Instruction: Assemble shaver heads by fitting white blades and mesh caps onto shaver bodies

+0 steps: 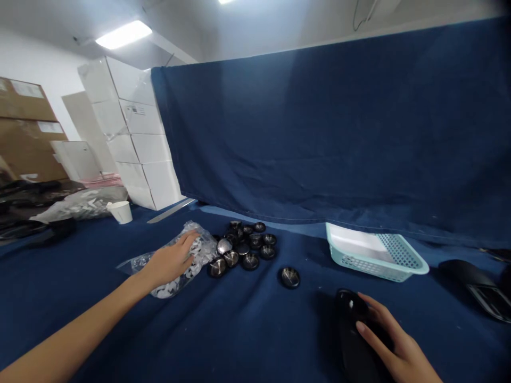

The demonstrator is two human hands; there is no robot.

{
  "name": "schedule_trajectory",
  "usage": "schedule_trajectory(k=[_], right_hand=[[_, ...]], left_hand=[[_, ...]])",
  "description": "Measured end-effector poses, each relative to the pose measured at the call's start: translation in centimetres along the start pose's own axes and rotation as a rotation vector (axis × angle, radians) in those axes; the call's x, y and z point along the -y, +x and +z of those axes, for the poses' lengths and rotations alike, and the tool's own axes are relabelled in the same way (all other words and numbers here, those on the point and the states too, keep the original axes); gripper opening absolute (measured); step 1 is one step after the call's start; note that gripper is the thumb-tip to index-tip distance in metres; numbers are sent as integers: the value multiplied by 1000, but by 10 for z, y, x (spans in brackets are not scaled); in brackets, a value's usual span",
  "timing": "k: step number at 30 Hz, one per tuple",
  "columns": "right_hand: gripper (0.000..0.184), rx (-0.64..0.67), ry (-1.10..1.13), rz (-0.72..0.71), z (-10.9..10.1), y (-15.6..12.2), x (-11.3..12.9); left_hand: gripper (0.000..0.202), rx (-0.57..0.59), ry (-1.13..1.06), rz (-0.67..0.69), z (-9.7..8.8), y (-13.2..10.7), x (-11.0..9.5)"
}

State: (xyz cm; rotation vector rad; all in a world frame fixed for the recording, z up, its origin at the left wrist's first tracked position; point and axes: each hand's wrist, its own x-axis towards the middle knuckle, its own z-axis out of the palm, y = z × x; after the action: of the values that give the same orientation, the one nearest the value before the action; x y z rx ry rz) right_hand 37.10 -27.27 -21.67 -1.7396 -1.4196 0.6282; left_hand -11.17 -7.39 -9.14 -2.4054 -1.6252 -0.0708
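My left hand (pixel 171 260) lies on a clear plastic bag (pixel 181 260) full of small pale pieces, fingers laid over its top. Right of the bag sits a cluster of several round black-and-silver caps (pixel 243 247) on the blue cloth, with one cap (pixel 289 277) lying apart nearer to me. My right hand (pixel 393 343) rests on a long black curved part (pixel 353 335) at the near right, fingers curled over its edge.
A light teal mesh basket (pixel 411 263) stands at the right. Another black part (pixel 479 287) lies at the far right edge. A hanging blue cloth (pixel 339 133) walls off the back. A white paper cup (pixel 121 211), bags and stacked white boxes (pixel 131 133) stand at the left.
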Motion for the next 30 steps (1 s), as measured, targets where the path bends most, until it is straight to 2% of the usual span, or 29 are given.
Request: schedule_trajectory(k=[4,7,12,17,20,23,24,25,27,30], right_hand=[[60,13,5,-11,0,2,-3],[61,6,14,-16,0,2,-2],[59,-6,18,-11,1,-1,1],[57,2,21,-15,0,-3,6],[55,4,39,-22,-1,-2,12],[54,3,64,-23,-3,-1,19],[53,0,72,-27,-3,-1,21],[52,-3,78,-35,-3,-1,24],[51,-16,79,-50,-3,-1,27],[50,-31,67,-63,-4,-2,31]], left_hand=[[50,-22,60,39,15,9,5],[45,-45,104,37,17,15,5],[27,-79,157,52,10,19,0],[29,-134,213,45,3,12,-4],[31,-273,242,44,-7,-2,-15],[25,-579,118,90,-19,-21,-48],[20,-672,0,151,-23,-27,-65],[15,-708,-151,228,-27,-32,-84],[11,-648,-458,378,-34,-39,-129],[12,-389,-835,536,-40,-39,-200]])
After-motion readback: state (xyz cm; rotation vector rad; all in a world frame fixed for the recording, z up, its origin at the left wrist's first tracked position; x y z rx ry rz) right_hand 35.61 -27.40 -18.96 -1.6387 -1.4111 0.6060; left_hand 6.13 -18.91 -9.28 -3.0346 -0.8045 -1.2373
